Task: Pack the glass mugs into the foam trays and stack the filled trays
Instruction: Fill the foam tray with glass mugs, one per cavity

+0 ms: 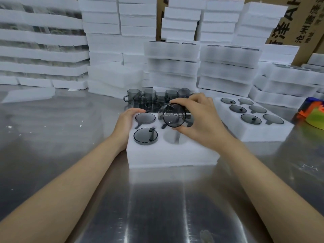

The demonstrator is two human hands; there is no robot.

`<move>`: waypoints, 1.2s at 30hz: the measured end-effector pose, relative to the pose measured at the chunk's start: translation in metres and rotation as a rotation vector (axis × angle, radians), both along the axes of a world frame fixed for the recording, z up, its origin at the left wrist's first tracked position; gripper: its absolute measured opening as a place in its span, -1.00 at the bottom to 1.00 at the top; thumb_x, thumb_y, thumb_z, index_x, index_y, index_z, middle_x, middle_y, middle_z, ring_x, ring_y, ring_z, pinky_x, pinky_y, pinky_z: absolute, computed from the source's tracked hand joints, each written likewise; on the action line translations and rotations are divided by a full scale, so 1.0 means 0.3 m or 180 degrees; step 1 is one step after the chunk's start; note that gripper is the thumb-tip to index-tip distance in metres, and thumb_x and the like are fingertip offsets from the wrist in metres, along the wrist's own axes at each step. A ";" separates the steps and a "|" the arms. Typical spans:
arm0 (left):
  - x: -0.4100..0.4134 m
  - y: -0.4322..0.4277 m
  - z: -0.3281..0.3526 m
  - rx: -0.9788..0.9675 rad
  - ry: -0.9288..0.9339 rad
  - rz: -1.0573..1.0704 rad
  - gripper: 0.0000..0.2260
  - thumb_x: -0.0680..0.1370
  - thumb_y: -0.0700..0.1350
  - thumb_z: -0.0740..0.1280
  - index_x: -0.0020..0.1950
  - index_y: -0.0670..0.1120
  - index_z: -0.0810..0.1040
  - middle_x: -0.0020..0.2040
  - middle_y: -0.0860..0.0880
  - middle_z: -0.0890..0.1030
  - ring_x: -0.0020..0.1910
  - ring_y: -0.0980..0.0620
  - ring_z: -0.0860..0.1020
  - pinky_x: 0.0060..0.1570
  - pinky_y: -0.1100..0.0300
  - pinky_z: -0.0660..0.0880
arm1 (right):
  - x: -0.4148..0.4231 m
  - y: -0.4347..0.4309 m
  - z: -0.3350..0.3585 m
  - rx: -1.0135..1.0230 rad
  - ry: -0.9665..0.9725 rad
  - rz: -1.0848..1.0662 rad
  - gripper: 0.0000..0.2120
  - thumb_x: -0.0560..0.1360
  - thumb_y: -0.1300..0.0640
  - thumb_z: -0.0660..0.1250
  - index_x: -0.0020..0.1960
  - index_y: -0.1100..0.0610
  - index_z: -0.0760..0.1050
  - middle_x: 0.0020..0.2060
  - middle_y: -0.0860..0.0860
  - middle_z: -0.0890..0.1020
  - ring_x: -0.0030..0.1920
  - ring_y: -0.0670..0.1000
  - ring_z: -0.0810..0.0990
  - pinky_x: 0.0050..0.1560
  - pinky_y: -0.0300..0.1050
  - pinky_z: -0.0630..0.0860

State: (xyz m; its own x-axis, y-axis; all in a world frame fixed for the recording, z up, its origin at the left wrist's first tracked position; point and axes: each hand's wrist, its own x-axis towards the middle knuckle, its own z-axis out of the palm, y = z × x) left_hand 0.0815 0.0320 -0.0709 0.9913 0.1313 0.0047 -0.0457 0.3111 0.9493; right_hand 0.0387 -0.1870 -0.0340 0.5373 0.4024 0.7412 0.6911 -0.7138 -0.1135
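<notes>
A white foam tray [171, 155] lies on the steel table in front of me. One smoky glass mug [145, 135] sits in its near left hole and another [145, 118] in the hole behind it. The near middle hole [175, 137] holds nothing. My left hand [126, 125] rests on the tray's left edge, fingers on the foam. My right hand [201, 118] holds a smoky glass mug [172, 115] tilted above the tray, its round end facing me. Several loose mugs [156, 98] stand behind the tray.
A filled foam tray [252, 132] with several mugs lies to the right. Tall stacks of foam trays [171, 64] line the back, with cardboard boxes [298, 23] behind them. A colourful object [313, 113] sits at the right edge. Foam crumbs dot the table's left side.
</notes>
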 end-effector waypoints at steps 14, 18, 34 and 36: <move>-0.002 0.003 -0.001 -0.0038 0.0084 -0.0043 -0.85 0.44 -0.16 0.34 -0.32 -0.07 0.63 -0.34 -0.06 0.63 -0.33 -0.01 0.59 -0.19 0.17 0.50 | -0.015 -0.018 0.009 0.0148 0.0368 0.0439 -0.47 0.40 0.14 0.37 0.30 -0.08 0.29 0.22 -0.24 0.39 0.19 -0.15 0.44 -0.02 -0.09 0.50; -0.005 -0.001 0.002 -0.0056 0.0102 -0.0035 -0.89 0.45 -0.16 0.34 -0.27 -0.09 0.61 -0.35 -0.06 0.62 -0.36 -0.01 0.58 -0.24 0.20 0.50 | -0.006 -0.015 0.005 0.0351 0.0346 0.0731 -0.39 0.27 0.46 0.23 0.21 0.00 0.29 0.17 -0.08 0.41 0.23 -0.06 0.44 0.10 -0.17 0.45; -0.004 -0.006 0.007 0.0068 0.0000 0.0073 -0.86 0.48 -0.20 0.29 -0.25 -0.11 0.59 -0.35 -0.03 0.61 -0.37 0.04 0.57 -0.28 0.26 0.49 | -0.090 0.053 0.032 -0.0370 0.0414 0.0359 -0.78 0.48 -0.04 0.35 0.06 0.01 0.59 -0.05 -0.14 0.56 -0.03 -0.09 0.51 -0.15 0.02 0.52; -0.007 -0.008 0.007 0.0047 0.0000 0.0059 -0.85 0.49 -0.21 0.29 -0.26 -0.11 0.59 -0.35 -0.04 0.60 -0.37 0.03 0.56 -0.27 0.25 0.48 | -0.096 0.067 0.025 -0.0548 0.0176 0.0213 -0.80 0.48 -0.04 0.35 0.06 0.00 0.59 -0.05 -0.13 0.56 -0.05 -0.07 0.50 -0.23 -0.01 0.52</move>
